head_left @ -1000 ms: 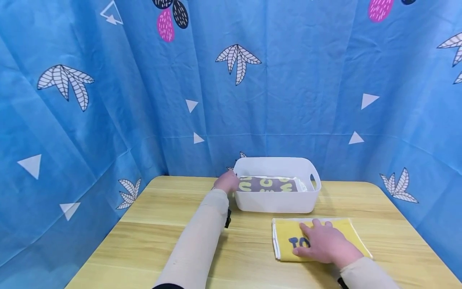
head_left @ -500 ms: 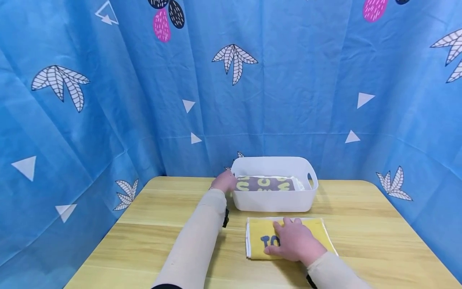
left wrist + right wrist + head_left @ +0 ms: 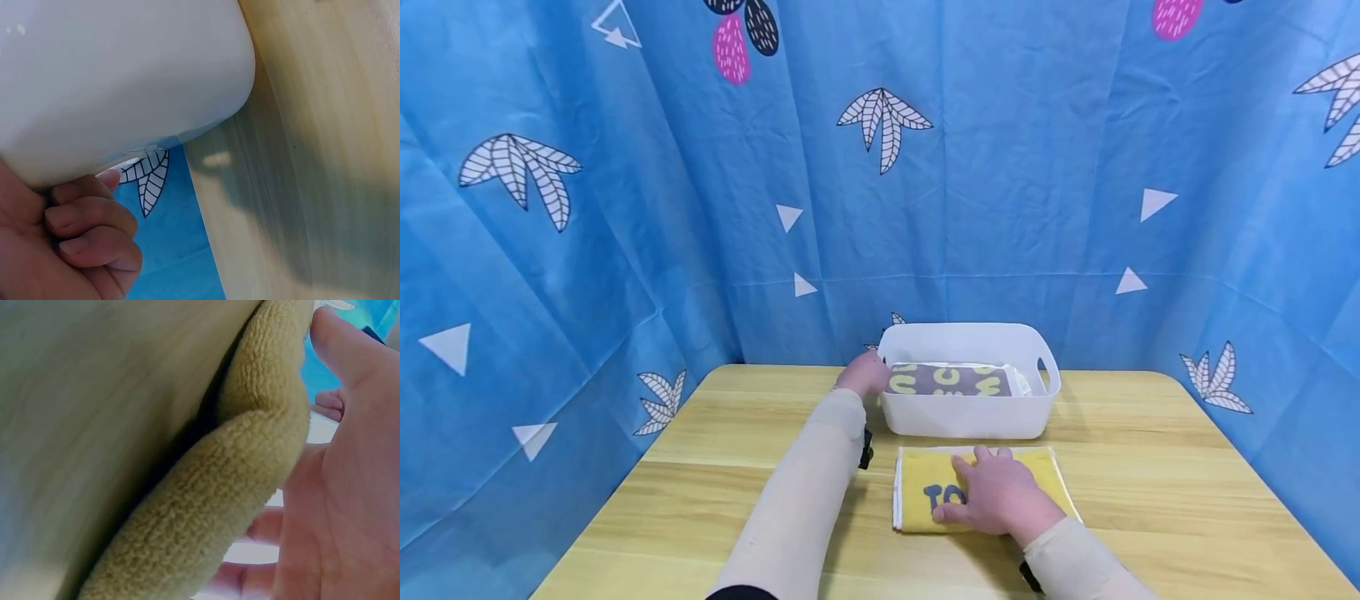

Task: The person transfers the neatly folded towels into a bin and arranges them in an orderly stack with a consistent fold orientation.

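A white plastic basket stands at the back of the table. My left hand grips its left end; in the left wrist view, curled fingers hook at the basket's rim. Inside the basket lies a purple-grey towel with yellow letters and a white edge. In front of it, flat on the table, is a folded yellow towel with blue letters. My right hand rests on this towel with fingers spread, covering part of the lettering. The right wrist view shows the yellow towel's thick folded edge beside the palm.
The wooden table has rounded back corners. A blue printed curtain hangs behind it and along both sides. The basket's right end has a handle hole, and the yellow towel lies just in front of the basket.
The yellow towel has slid left across the table under my right hand, ending in front of the basket. My left hand stays at the basket's left end.
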Action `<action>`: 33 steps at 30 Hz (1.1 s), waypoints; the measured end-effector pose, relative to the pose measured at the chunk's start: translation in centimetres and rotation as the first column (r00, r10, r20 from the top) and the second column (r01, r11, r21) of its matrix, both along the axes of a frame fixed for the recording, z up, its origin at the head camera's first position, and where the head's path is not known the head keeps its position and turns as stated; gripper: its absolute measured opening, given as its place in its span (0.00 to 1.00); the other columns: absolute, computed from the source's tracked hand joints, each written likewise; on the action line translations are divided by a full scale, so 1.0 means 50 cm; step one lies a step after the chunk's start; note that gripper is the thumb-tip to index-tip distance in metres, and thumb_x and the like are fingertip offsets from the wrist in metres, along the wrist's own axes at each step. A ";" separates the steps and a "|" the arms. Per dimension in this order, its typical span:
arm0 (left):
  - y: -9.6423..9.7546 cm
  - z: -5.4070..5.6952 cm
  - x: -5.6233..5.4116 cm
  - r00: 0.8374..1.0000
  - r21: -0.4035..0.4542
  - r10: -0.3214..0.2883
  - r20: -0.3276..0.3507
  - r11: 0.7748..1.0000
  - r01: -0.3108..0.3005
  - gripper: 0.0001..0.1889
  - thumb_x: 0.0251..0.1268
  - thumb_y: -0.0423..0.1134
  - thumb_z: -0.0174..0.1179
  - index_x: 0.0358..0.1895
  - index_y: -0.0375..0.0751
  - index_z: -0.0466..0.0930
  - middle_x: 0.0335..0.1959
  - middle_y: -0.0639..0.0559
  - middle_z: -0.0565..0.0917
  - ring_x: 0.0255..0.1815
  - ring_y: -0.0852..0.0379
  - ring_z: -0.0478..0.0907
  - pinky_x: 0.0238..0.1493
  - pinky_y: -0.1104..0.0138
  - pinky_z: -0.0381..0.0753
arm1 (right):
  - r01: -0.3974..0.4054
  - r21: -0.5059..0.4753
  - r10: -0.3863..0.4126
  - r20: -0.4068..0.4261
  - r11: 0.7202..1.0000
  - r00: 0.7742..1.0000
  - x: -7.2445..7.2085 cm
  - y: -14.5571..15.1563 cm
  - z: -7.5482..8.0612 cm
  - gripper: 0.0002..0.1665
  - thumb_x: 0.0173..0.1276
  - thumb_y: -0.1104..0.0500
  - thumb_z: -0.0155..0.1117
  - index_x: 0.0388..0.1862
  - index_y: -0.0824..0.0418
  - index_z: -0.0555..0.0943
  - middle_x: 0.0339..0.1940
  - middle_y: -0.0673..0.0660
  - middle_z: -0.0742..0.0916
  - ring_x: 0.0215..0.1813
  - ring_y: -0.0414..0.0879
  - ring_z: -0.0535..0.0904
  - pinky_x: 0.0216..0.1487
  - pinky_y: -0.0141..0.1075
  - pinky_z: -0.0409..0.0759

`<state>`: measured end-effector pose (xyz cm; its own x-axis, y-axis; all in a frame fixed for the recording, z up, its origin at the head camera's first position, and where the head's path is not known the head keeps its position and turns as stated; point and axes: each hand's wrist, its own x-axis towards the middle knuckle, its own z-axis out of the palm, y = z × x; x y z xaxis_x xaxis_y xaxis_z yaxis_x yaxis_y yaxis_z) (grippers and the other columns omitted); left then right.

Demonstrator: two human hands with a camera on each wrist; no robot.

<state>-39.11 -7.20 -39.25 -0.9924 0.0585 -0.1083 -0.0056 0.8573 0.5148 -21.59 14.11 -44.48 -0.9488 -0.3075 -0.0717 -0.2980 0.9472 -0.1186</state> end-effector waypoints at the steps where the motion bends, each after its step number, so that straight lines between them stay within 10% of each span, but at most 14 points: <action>1: -0.002 0.000 -0.001 1.000 0.006 -0.004 -0.001 1.000 0.004 0.15 0.76 0.39 0.51 0.55 0.33 0.78 0.44 0.43 0.81 0.38 0.48 0.77 0.42 0.55 0.78 | -0.001 -0.012 0.001 0.008 1.000 1.000 -0.001 0.003 -0.001 0.59 0.53 0.16 0.59 0.73 0.53 0.75 0.66 0.66 0.76 0.57 0.67 0.74 0.46 0.56 0.79; 10: -0.029 -0.018 0.007 0.998 0.227 0.045 -0.043 0.973 -0.034 0.31 0.82 0.55 0.37 0.69 0.31 0.70 0.65 0.37 0.75 0.65 0.39 0.72 0.66 0.48 0.69 | -0.043 -0.151 0.051 0.046 0.988 0.998 -0.006 0.049 0.004 0.48 0.58 0.22 0.63 0.71 0.48 0.77 0.69 0.66 0.75 0.65 0.65 0.70 0.55 0.60 0.75; 21: -0.067 -0.036 0.099 0.986 0.268 0.034 -0.166 0.963 0.012 0.30 0.80 0.60 0.39 0.59 0.38 0.78 0.53 0.42 0.81 0.56 0.44 0.78 0.58 0.48 0.74 | -0.130 -0.402 0.159 0.039 0.906 0.986 -0.043 0.151 0.024 0.32 0.63 0.44 0.74 0.61 0.60 0.81 0.54 0.56 0.84 0.56 0.56 0.79 0.59 0.57 0.74; 27: -0.069 -0.051 0.160 0.993 0.276 -0.038 -0.115 0.959 0.068 0.26 0.81 0.59 0.40 0.45 0.40 0.77 0.32 0.41 0.80 0.30 0.44 0.79 0.36 0.53 0.77 | -0.057 -0.430 0.087 0.052 0.901 0.995 -0.057 0.213 0.035 0.17 0.60 0.53 0.76 0.43 0.58 0.80 0.35 0.49 0.82 0.37 0.46 0.76 0.40 0.46 0.76; 33: -0.066 -0.068 0.199 0.992 0.231 -0.120 -0.030 0.965 0.124 0.26 0.79 0.60 0.45 0.45 0.39 0.78 0.30 0.43 0.81 0.27 0.47 0.78 0.31 0.56 0.75 | 0.057 -0.415 -0.019 0.096 0.908 0.995 -0.063 0.261 0.027 0.17 0.59 0.54 0.75 0.37 0.59 0.76 0.30 0.51 0.79 0.33 0.46 0.73 0.34 0.43 0.72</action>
